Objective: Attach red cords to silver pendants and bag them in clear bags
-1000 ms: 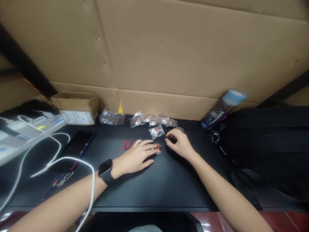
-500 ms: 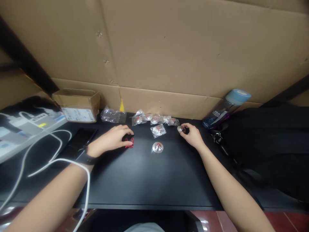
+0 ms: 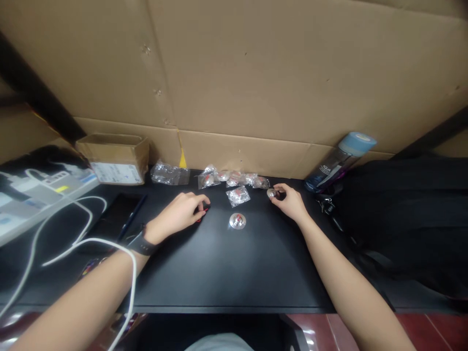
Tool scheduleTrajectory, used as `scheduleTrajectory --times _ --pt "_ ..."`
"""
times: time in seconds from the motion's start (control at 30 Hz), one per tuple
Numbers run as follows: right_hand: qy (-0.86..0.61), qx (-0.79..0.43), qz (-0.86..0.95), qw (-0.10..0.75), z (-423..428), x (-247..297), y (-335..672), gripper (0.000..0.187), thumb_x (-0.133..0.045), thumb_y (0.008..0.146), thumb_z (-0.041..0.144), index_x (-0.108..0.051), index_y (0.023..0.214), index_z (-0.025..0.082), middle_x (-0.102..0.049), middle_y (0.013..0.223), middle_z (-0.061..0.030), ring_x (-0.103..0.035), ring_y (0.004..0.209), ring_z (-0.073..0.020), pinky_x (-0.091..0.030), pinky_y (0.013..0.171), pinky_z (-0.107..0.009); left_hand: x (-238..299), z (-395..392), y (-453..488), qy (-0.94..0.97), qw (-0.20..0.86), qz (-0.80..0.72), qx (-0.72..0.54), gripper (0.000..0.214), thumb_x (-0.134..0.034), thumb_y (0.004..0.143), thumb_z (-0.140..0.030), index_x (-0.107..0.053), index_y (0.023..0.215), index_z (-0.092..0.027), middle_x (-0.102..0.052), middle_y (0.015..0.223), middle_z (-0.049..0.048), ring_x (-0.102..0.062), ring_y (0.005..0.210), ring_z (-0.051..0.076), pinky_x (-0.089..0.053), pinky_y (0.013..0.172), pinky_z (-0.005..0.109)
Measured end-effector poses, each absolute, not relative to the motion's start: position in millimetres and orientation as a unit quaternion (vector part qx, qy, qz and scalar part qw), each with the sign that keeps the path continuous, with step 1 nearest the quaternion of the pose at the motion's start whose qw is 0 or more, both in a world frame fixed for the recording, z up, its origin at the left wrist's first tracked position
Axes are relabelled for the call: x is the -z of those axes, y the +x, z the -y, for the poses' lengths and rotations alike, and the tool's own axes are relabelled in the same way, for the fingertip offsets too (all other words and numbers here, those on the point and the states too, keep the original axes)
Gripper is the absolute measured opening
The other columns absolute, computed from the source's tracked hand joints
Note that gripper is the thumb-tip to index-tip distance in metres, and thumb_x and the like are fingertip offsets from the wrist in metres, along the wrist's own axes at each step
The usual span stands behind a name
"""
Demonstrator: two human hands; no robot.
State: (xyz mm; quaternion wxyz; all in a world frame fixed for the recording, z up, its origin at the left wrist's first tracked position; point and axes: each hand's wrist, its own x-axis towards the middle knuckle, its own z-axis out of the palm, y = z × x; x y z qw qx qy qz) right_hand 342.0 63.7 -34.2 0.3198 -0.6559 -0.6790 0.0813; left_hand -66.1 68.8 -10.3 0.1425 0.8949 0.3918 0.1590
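Observation:
My left hand (image 3: 184, 212) is closed at the fingertips on a thin red cord (image 3: 199, 220), mostly hidden by the thumb and index finger. On the right, my right hand (image 3: 291, 202) pinches a silvery domed disc, a finger cymbal (image 3: 271, 193), by its edge near the table surface. Another finger cymbal (image 3: 237, 221) with a red bit at its centre lies flat on the black table (image 3: 234, 273) between the hands. Just behind it lies a clear plastic packet (image 3: 238, 196) holding a similar disc.
Several more packets (image 3: 234, 179) line the foot of the cardboard wall (image 3: 234, 87). An open carton (image 3: 116, 173), a crumpled clear bag (image 3: 170, 174), a phone (image 3: 119, 217), a power strip (image 3: 54, 187) and white cable (image 3: 133, 273) are left. A bottle (image 3: 336, 158) and black bag (image 3: 405, 224) stand right.
My left hand has moved slightly right and has drawn its fingers together on the red cord, carrying it right. The right hand keeps its pinch on the finger cymbal.

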Motion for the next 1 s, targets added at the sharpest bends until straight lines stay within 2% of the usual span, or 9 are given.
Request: scheduleTrajectory --times 0.13,0.27,0.4,0.47,0.53,0.67,0.8,0.9,1.0 --pt "-0.663 -0.086 0.667 0.329 -64.1 34.0 342.4 0.037 -0.075 0.071 0.028 -0.07 0.107 0.023 -0.079 0.102 -0.0071 -0.075 0.097 -0.0287 -0.057 0.092 -0.044 12.2 -67.7 -62.5 0.893 0.135 -0.393 -0.175 0.025 -0.056 0.098 -0.024 -0.07 0.118 -0.021 -0.077 0.096 0.0052 -0.07 0.093 0.024 -0.049 0.088 0.036" --pt "-0.664 -0.076 0.657 0.349 -62.5 28.8 341.0 0.039 -0.076 0.067 0.025 -0.07 0.106 0.023 -0.079 0.101 -0.0063 -0.075 0.094 -0.0276 -0.057 0.092 -0.043 4.1 -62.3 -56.4 0.862 0.169 -0.407 -0.249 0.022 -0.056 0.101 -0.032 -0.074 0.108 -0.02 -0.076 0.109 0.0076 -0.07 0.102 0.026 -0.051 0.094 0.04" --pt "-0.614 -0.059 0.668 0.417 -53.7 17.0 326.6 0.037 -0.078 0.068 0.025 -0.071 0.104 0.021 -0.078 0.101 -0.0072 -0.073 0.091 -0.0267 -0.057 0.087 -0.041 -9.3 -45.2 -41.0 0.762 0.369 -0.411 -0.339 0.024 -0.067 0.095 -0.041 -0.075 0.099 -0.019 -0.079 0.102 0.0074 -0.074 0.091 0.023 -0.056 0.085 0.036" --pt "-0.582 -0.079 0.67 0.454 -45.0 10.1 310.8 0.036 -0.08 0.07 0.027 -0.071 0.104 0.021 -0.078 0.101 -0.0071 -0.073 0.091 -0.0261 -0.057 0.086 -0.04 -14.0 -34.4 -30.8 0.7 0.485 -0.368 -0.372 0.025 -0.072 0.092 -0.041 -0.072 0.094 -0.017 -0.079 0.109 0.0096 -0.076 0.096 0.023 -0.058 0.088 0.036" --pt "-0.533 -0.136 0.675 0.492 -33.7 3.5 290.3 0.039 -0.082 0.072 0.027 -0.07 0.109 0.021 -0.077 0.107 -0.0072 -0.072 0.096 -0.0254 -0.056 0.087 -0.04 -15.8 -25.2 -21.3 0.66 0.547 -0.338 -0.389 0.025 -0.074 0.092 -0.04 -0.07 0.093 -0.016 -0.078 0.113 0.011 -0.076 0.098 0.022 -0.059 0.091 0.036" --pt "-0.455 -0.205 0.685 0.53 -8.5 -8.0 248.5 0.042 -0.082 0.075 0.022 -0.068 0.114 0.024 -0.075 0.115 -0.0076 -0.07 0.107 -0.0257 -0.054 0.091 -0.04 -12.6 -17.1 -8.1 0.629 0.557 -0.354 -0.411 0.026 -0.08 0.087 -0.039 -0.071 0.091 -0.015 -0.081 0.096 0.009 -0.077 0.09 0.022 -0.06 0.087 0.035" --pt "-0.391 -0.259 0.696 0.543 9.3 -14.5 221.8 0.039 -0.083 0.075 0.017 -0.067 0.11 0.025 -0.075 0.117 -0.0086 -0.069 0.115 -0.0281 -0.053 0.093 -0.041 -9.0 -17.7 -0.7 0.608 0.576 -0.34 -0.427 0.026 -0.085 0.081 -0.036 -0.077 0.095 -0.016 -0.082 0.096 0.0075 -0.077 0.089 0.022 -0.06 0.086 0.033" --pt "-0.366 -0.283 0.699 0.545 15.9 -14.3 211.8 0.04 -0.083 0.074 0.014 -0.067 0.108 0.025 -0.074 0.118 -0.0087 -0.07 0.112 -0.0279 -0.054 0.096 -0.043 -7.6 -17.1 1.7 0.612 0.587 -0.329 -0.415 0.027 -0.082 0.085 -0.034 -0.08 0.106 -0.017 -0.082 0.101 0.008 -0.077 0.093 0.023 -0.059 0.089 0.033" --pt "-0.352 -0.294 0.697 0.551 19.3 -12.9 206.6 0.041 -0.084 0.073 0.012 -0.068 0.107 0.025 -0.073 0.118 -0.0087 -0.07 0.111 -0.0278 -0.054 0.1 -0.046 -4.7 -14.8 1.7 0.644 0.561 -0.334 -0.398 0.021 -0.078 0.089 -0.033 -0.083 0.1 -0.016 -0.082 0.098 0.0073 -0.076 0.091 0.023 -0.057 0.083 0.03"
